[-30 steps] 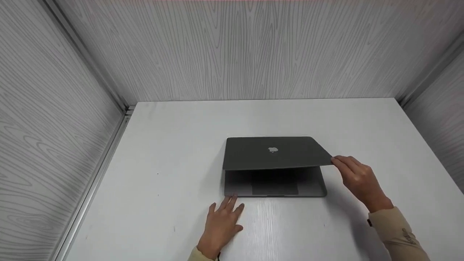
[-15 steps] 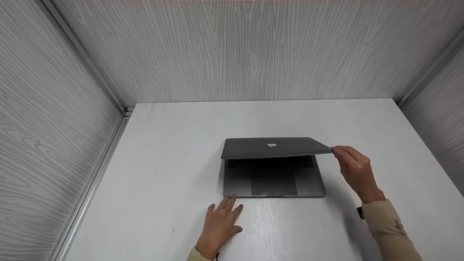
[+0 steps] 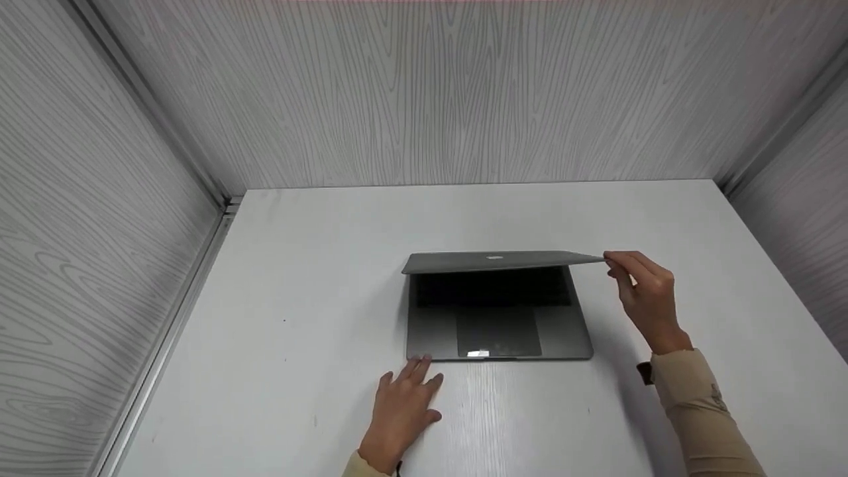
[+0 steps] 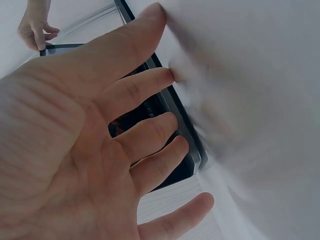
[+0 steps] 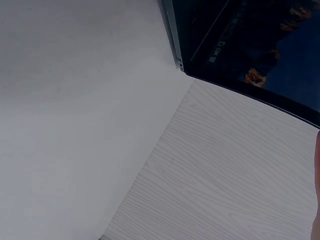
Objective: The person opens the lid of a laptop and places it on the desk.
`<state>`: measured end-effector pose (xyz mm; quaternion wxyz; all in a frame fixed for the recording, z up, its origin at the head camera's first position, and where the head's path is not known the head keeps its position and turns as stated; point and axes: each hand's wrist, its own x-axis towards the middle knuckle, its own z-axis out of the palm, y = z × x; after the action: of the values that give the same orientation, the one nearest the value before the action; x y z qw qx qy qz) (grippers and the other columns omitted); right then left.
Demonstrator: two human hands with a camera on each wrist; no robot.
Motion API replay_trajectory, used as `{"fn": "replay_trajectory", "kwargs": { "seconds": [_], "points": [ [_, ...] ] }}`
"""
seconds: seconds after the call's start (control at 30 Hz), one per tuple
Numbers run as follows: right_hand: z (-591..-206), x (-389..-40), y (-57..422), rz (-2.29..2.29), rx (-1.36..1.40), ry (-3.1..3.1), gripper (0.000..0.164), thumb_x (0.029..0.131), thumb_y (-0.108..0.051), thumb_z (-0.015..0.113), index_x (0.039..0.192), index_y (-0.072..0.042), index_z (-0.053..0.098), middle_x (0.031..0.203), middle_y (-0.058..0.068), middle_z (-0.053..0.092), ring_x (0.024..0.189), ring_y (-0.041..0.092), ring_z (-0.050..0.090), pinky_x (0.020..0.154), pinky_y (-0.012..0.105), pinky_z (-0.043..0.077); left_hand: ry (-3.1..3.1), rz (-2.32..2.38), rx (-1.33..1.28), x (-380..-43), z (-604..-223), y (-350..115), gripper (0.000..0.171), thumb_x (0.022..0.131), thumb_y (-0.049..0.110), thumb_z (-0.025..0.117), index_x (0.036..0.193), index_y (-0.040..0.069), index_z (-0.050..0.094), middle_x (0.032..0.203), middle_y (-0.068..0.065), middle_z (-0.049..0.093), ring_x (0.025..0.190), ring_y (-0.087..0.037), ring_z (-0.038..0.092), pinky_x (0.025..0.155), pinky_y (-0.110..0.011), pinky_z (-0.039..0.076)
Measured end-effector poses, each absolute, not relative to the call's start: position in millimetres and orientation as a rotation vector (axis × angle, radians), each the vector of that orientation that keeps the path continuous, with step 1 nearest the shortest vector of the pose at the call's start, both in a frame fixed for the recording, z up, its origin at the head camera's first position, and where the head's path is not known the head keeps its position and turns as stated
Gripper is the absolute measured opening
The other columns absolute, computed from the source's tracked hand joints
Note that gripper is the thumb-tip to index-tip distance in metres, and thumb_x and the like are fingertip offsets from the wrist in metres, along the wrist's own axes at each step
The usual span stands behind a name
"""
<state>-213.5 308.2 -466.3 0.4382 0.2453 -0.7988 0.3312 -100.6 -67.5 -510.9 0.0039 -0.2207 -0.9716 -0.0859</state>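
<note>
A dark grey laptop [image 3: 434, 341] lies on the white table with its lid [image 3: 464, 262] partly raised; the trackpad and a shadowed keyboard show beneath. My right hand [image 3: 649, 298] pinches the lid's front right corner between fingers and thumb. In the right wrist view the lit screen [image 5: 295, 60] shows, and only a sliver of the hand [image 5: 317, 190] enters at the right edge. My left hand [image 3: 401, 411] is spread on the table, its straight fingertips touching the base's front left edge. The left wrist view shows that palm [image 4: 90, 150] with fingers extended at the laptop's edge.
The white table [image 3: 298, 265] stretches around the laptop. A grey wood-grain panel [image 3: 424, 93] stands behind it, and side panels [image 3: 86, 232] flank it, with a metal rail along the left edge.
My right hand has lifted the lid's front edge up and back, uncovering more of the keyboard, and a bright reflection appears on the trackpad. The left hand has stayed at the base's edge.
</note>
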Motion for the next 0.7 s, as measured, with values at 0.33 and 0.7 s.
{"fn": "replay_trajectory", "kwargs": {
  "seconds": [0.33, 0.7],
  "points": [
    [-461, -224, 310, 0.931, 0.572, -1.953, 0.022, 0.078, 0.027, 0.069, 0.094, 0.011, 0.073, 0.086, 0.021, 0.072, 0.087, -0.007, 0.062, 0.076, 0.008, 0.049, -3.026, -0.248, -0.72, -102, -510, -68, 0.054, 0.069, 0.031, 0.093, 0.117, 0.012, 0.077, 0.138, -0.015, 0.062, 0.128, -0.031, 0.057, 0.089, -0.057, 0.053],
    [-453, -242, 308, 0.963, 0.497, -1.962, 0.02, 0.078, 0.027, 0.069, 0.092, 0.013, 0.073, 0.084, 0.023, 0.073, 0.082, -0.013, 0.06, 0.073, 0.006, 0.047, -3.034, -0.254, -0.694, -100, -510, -67, 0.054, 0.069, 0.032, 0.092, 0.117, 0.012, 0.077, 0.138, -0.015, 0.062, 0.128, -0.031, 0.057, 0.09, -0.056, 0.053]
  ]
}}
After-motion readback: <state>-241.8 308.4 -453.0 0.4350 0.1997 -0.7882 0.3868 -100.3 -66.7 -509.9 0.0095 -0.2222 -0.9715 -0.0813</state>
